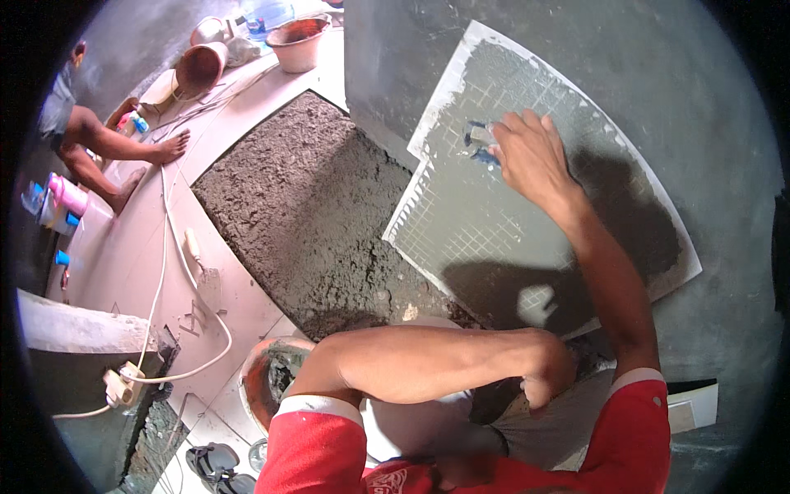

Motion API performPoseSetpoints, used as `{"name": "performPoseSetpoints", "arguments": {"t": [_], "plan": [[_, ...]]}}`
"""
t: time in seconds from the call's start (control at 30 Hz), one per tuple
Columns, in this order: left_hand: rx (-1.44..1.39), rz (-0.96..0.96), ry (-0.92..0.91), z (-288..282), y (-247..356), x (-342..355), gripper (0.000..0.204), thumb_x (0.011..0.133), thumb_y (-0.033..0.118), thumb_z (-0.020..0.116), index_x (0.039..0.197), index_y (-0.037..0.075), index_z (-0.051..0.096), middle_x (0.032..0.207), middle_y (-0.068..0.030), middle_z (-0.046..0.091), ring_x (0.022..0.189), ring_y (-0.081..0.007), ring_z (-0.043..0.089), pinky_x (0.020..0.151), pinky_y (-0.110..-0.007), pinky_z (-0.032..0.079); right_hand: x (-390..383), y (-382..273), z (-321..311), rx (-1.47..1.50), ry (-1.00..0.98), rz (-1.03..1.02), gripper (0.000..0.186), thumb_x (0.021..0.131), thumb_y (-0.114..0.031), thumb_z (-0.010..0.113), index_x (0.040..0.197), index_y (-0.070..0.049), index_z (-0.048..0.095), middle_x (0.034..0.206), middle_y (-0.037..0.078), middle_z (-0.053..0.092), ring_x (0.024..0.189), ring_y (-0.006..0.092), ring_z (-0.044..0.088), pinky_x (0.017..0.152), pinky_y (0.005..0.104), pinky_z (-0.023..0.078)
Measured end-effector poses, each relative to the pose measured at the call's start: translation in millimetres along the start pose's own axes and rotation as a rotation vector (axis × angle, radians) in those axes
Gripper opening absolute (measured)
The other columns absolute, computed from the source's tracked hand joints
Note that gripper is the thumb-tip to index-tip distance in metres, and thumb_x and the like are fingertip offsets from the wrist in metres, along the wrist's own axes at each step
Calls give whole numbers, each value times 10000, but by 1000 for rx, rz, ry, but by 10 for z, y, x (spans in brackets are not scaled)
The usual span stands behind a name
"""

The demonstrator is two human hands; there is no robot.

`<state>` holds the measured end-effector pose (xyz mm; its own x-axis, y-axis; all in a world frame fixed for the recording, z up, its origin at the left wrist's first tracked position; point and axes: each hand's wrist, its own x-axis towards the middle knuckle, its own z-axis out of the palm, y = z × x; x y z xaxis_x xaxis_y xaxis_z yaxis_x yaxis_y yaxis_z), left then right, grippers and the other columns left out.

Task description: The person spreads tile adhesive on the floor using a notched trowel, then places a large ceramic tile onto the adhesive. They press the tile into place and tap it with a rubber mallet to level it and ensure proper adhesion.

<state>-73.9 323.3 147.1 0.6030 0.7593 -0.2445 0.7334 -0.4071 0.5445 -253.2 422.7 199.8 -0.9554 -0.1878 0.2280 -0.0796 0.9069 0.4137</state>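
Head view, tool (pixel 479 145) in fingers (pixel 515 125), tile (pixel 481 210) beneath

Looks down from the head through a wide fisheye lens, the left one of a side-by-side pair. Faces the tile (pixel 485 210) from nearby, upright and unmirrored. Sits closest to the red shirt (pixel 317 449) at the lower edge, well apart from the bucket (pixel 298 54) at upper left. Bends straight edges toward the rim.

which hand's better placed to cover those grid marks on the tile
Probably the right hand: it's over the coated tile, holding a tool, while the left hand sits away from it.
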Motion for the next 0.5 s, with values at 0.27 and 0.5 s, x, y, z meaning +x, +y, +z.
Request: {"name": "performPoseSetpoints", "arguments": {"t": [0.27, 0.5], "plan": [[-94, 27, -112, -10, -192, 93, 558, 943, 348, 665, 1385, 9, 649, 1341, -242, 678, 1278, -406, 633, 1086, -531, 503, 850, 226, 8, -229, 174, -500, 184, 893, -85, 639, 992, -114, 792, 1098, 44, 678, 1204, 260, 564, 1069, 418, 422], [-112, 0, -115, -153, -116, -106, 553, 922, 388, 723, 1309, -7, 701, 1303, -241, 697, 1246, -390, 657, 1055, -530, 519, 1050, 173, 135, -339, 31, -575, 152, 897, -157, 659, 955, -141, 799, 1100, 22, 704, 1197, 234, 587, 1091, 420, 405]]}}
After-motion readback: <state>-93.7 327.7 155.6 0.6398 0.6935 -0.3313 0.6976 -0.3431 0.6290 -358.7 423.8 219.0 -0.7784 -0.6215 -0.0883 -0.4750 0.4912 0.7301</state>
